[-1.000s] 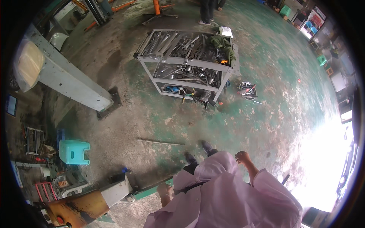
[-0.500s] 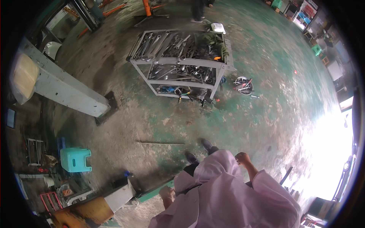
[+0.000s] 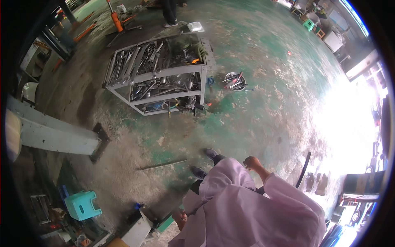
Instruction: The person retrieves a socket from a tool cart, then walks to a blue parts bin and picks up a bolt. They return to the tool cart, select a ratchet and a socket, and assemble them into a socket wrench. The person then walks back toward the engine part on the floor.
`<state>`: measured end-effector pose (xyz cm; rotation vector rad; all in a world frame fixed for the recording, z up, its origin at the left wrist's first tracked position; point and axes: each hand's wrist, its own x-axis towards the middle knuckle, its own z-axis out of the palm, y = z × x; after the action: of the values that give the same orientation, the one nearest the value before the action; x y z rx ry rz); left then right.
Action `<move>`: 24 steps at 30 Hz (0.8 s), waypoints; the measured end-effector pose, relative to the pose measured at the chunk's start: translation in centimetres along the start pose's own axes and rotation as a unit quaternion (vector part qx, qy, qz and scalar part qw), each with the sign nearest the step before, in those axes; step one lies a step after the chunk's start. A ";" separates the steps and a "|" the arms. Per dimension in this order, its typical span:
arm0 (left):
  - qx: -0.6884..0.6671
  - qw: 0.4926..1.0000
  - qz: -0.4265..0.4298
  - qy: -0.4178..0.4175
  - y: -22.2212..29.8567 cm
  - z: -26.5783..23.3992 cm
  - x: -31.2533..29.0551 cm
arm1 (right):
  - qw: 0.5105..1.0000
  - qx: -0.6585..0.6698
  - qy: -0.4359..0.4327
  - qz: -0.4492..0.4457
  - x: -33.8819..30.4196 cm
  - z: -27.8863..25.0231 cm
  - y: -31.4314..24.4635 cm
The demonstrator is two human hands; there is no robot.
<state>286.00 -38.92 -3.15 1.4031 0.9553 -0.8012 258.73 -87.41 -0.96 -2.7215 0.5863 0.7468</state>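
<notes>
My right hand (image 3: 252, 163) hangs beside my right knee, its fingers curled in with nothing visible in them. Low on the other side, my left hand (image 3: 179, 216) is close to a green beam (image 3: 165, 223); its fingers are too small and dim to make out. Pale pink clothing (image 3: 238, 206) covers my body and sleeves, and my dark shoes (image 3: 210, 154) are on the floor. A long thin metal bar (image 3: 163, 165) lies to the left of my shoes. Ahead stands a grey three-tier tool cart (image 3: 173, 73) loaded with wrenches (image 3: 128, 61), sockets and other tools.
Right of the cart, a round tray (image 3: 235, 82) of tools sits on the floor. A grey lift post (image 3: 57, 133) rises at the left, with a turquoise stool (image 3: 83, 206) nearer me. At the far side are an orange jack (image 3: 116, 20) and another person's legs (image 3: 169, 12).
My view has turned to the right, so the cart, post and bar have shifted left in the picture. My hands stay down at my sides.
</notes>
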 end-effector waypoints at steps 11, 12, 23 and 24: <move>0.020 1.000 -0.003 -0.012 0.2 0.0 -0.5 | 0.871 0.455 0.050 0.179 -2.7 1.4 -0.7; 0.021 1.000 -0.003 -0.013 0.2 0.0 -0.5 | 0.877 0.441 0.032 0.186 -2.9 1.6 -0.5; 0.007 1.000 0.011 -0.010 0.0 -0.2 -1.9 | 0.806 0.500 -0.049 0.313 -4.4 -0.1 -0.8; 0.007 1.000 0.017 -0.009 0.1 0.0 -2.2 | 0.775 0.533 -0.049 0.336 -4.0 -1.0 -0.7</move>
<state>285.13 -39.13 -1.18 1.4190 0.9099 -0.7959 256.30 -85.85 2.09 -1.3800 1.4395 0.4322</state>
